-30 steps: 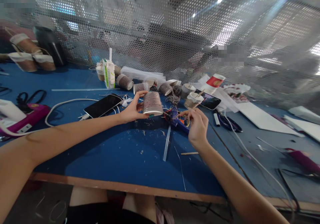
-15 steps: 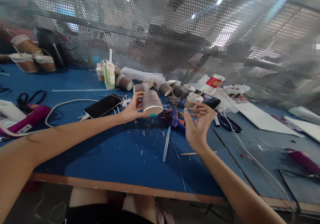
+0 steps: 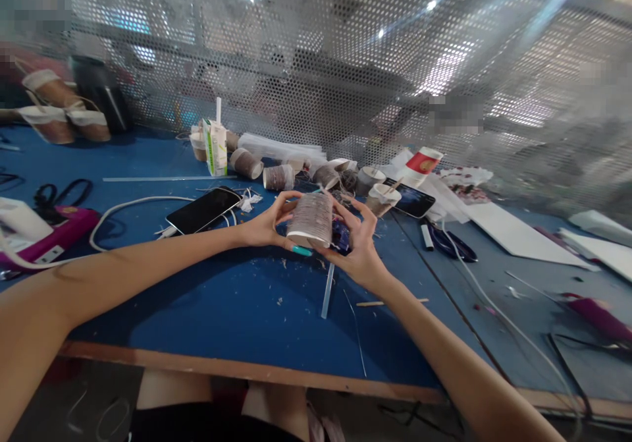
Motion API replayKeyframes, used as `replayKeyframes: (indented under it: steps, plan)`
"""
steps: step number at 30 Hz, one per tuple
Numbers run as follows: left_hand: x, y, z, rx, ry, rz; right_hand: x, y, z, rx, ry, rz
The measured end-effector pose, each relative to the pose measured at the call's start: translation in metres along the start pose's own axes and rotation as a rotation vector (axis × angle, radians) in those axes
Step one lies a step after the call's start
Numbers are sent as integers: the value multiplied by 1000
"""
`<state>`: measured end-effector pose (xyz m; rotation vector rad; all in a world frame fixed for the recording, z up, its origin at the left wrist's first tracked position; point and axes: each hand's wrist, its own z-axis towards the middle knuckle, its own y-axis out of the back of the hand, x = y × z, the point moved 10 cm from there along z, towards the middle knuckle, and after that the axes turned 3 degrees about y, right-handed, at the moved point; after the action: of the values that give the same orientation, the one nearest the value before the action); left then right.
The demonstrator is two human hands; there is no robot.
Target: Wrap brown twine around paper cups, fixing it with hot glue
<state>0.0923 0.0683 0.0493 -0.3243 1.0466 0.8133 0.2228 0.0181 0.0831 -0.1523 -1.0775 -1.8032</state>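
I see the twine-wrapped cup (image 3: 311, 219) held above the blue table (image 3: 207, 297), left hand (image 3: 264, 226) and right hand (image 3: 358, 248) clasping its sides; wrapping looks near complete, I judge. The cup hides what lies behind it; the loose twine end is indistinct

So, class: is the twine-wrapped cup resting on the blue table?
No: both hands, left hand and right hand, hold the cup above the table.

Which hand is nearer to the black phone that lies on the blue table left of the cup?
The left. The left hand holds the wrapped cup just right of the black phone; the right hand grips the cup's far side, farther away.
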Motion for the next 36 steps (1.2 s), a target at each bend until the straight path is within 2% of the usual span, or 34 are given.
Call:
replayKeyframes:
  steps: [3,8,10,14,17,21,24,27,29,33,36]
  plan:
    - [-1,-3,-2,11,3,50,1,2,0,3,68,-33]
    - [-4,3,-3,-71,-16,132,10,10,1,0,90,-201]
    - [-4,3,-4,-73,-4,157,11,7,1,22,71,-154]
    - [-6,4,-5,-95,36,196,12,6,2,16,64,107]
    - [-6,8,-5,-140,48,210,4,21,8,44,17,105]
    - [-3,17,-5,-215,2,185,-24,58,13,120,-205,-76]
    - [0,24,-4,-273,-44,164,-45,65,5,315,-380,-353]
    - [3,28,-4,-294,-73,168,-53,45,-8,534,-432,-550]
    - [3,30,-5,-299,-101,181,-50,31,-11,582,-419,-677]
    - [3,34,-5,-328,-134,235,-39,23,-4,533,-363,-870]
    - [2,37,-7,-379,-122,308,-28,41,7,341,-317,-884]
